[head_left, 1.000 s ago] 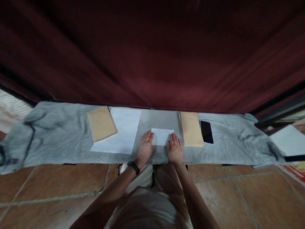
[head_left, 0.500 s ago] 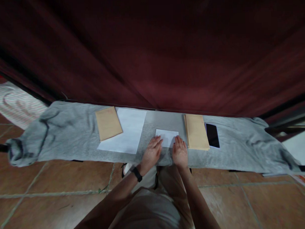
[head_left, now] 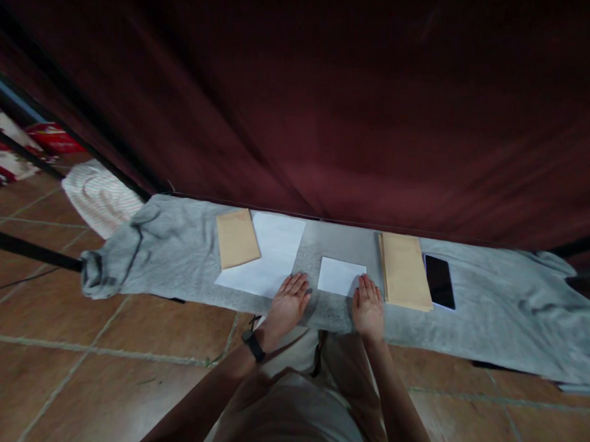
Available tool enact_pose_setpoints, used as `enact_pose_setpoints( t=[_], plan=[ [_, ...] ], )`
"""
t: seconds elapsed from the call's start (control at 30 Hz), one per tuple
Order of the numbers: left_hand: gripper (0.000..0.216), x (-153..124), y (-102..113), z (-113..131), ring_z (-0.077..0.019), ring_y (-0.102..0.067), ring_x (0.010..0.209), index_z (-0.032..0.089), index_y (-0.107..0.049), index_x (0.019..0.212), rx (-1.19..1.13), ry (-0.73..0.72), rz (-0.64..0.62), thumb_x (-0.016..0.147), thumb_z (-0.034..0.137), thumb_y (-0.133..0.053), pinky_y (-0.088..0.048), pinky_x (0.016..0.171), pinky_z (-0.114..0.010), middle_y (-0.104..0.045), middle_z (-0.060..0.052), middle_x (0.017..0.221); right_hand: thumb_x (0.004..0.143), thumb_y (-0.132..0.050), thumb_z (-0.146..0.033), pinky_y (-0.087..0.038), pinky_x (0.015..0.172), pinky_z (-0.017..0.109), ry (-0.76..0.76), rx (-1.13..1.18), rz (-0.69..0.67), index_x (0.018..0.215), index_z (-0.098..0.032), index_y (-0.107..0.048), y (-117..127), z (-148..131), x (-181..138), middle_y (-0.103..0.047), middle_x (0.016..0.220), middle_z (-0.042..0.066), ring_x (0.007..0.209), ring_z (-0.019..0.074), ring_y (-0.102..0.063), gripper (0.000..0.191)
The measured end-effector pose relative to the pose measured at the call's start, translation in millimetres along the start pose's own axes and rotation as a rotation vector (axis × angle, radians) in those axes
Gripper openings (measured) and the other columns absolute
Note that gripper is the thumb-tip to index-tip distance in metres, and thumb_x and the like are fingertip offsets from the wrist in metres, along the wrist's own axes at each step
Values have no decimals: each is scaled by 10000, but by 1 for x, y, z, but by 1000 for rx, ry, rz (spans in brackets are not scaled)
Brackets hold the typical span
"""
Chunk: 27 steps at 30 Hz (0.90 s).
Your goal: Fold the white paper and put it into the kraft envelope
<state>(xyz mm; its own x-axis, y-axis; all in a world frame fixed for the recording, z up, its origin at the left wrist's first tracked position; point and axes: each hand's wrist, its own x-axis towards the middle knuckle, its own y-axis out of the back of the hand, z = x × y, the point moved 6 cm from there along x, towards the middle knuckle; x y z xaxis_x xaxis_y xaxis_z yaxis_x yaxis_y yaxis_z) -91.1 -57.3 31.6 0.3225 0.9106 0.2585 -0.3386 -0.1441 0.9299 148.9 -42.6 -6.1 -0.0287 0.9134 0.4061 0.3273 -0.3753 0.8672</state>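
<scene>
A small folded white paper (head_left: 339, 275) lies on a grey cloth (head_left: 180, 251) spread over a low surface. My right hand (head_left: 368, 307) rests flat with its fingertips at the paper's near right corner. My left hand (head_left: 288, 302), with a black band on the wrist, lies flat on the cloth just left of the paper, fingers stretched out. Neither hand holds anything.
A brown envelope (head_left: 236, 238) overlaps white sheets (head_left: 271, 254) at the left. A stack of brown envelopes (head_left: 404, 271) and a dark phone (head_left: 439, 281) lie at the right. A dark red curtain (head_left: 320, 104) hangs behind. Tiled floor (head_left: 87, 357) lies below.
The view has swung left and tilted. My left hand has slid off the folded paper to the cloth beside it. My right hand stays at the paper's corner.
</scene>
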Motion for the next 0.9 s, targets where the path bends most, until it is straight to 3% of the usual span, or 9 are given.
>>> enact_pose_setpoints(
  t=[0.13,0.27,0.33,0.4,0.47,0.57,0.73,0.9],
  plan=[
    [430,-3,33,-70,-276,-485,1447,178,-603,1396,-46,206,195,1043,339,-418,-399,1207,-495,-583,-134,1502,1050,-330,-223,-375,1188,513,10,10,19,1521,-112,-467,0,1,0,-527,1541,183,1444,275,-464,503],
    [462,-15,76,-160,-317,-497,1418,162,-580,1411,-31,600,420,1018,370,-455,-417,1168,-485,-549,-181,1503,1059,-306,-241,-377,1179,521,26,16,40,1515,-116,-473,0,0,-1,-539,1528,185,1433,283,-477,501],
    [539,-24,88,-196,-367,-530,1356,87,-559,1409,48,825,388,993,426,-510,-427,1124,-508,-566,-252,1437,1060,-301,-247,-374,1180,526,20,12,37,1523,-116,-463,-1,1,-1,-537,1530,187,1433,286,-476,508],
    [596,-32,91,-221,-405,-554,1294,47,-572,1370,124,990,269,967,486,-551,-422,1087,-537,-619,-284,1312,1061,-299,-250,-371,1181,530,16,8,34,1532,-115,-452,-2,2,-2,-532,1535,191,1434,287,-473,513],
    [594,-35,89,-233,-410,-563,1253,60,-621,1283,168,1032,177,941,543,-581,-425,1057,-512,-635,-274,1250,1061,-302,-247,-369,1184,527,18,2,31,1534,-113,-450,-3,2,-2,-526,1540,191,1436,286,-471,513],
    [578,-34,84,-239,-396,-565,1221,110,-652,1193,193,1017,134,885,598,-638,-430,1018,-463,-640,-241,1226,1061,-303,-244,-365,1187,518,21,-8,29,1527,-115,-459,-4,2,-3,-527,1541,185,1440,282,-468,507],
    [569,-32,80,-245,-395,-594,1172,141,-637,1197,156,1087,176,814,550,-732,-445,955,-451,-659,-219,1208,1068,-302,-262,-364,1189,507,29,-22,38,1531,-117,-453,-5,3,-3,-533,1538,180,1433,280,-478,508],
    [499,-30,81,-255,-405,-622,1159,145,-659,1076,43,1154,215,743,488,-800,-472,880,-429,-681,-228,1194,1071,-306,-257,-367,1186,503,32,-39,48,1506,-109,-482,-4,3,-3,-549,1524,178,1417,281,-498,492]
  ],
)
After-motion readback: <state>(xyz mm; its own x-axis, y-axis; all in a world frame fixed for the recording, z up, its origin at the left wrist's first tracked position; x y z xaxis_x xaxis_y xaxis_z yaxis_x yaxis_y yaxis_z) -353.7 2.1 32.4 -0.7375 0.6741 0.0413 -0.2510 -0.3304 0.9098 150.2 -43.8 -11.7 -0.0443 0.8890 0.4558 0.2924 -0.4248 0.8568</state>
